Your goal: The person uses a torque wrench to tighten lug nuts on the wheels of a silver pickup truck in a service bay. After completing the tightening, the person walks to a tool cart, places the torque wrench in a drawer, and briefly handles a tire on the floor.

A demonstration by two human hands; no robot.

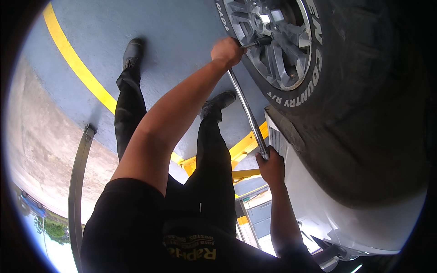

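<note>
A long chrome wrench (pixel 246 103), by its shape a torque wrench or breaker bar, slants down from the wheel. My left hand (pixel 227 51) is closed around its head end, where an extension with a dark socket (pixel 262 42) reaches in among the wheel's spokes. Whether the socket sits on a lug nut cannot be made out. Lower down, my right hand (pixel 272 167) grips the handle end, fingers wrapped round it. The grey alloy wheel (pixel 274 68) carries a black tire (pixel 298 96) with raised white lettering, at the upper right.
A white vehicle body (pixel 359 227) with a dark wheel arch fills the right side. Yellow metal lift arms (pixel 246 144) stand behind my legs. My boots are on a blue-grey floor (pixel 177 27) with a yellow painted line (pixel 75 61). A metal post (pixel 78 182) rises at left.
</note>
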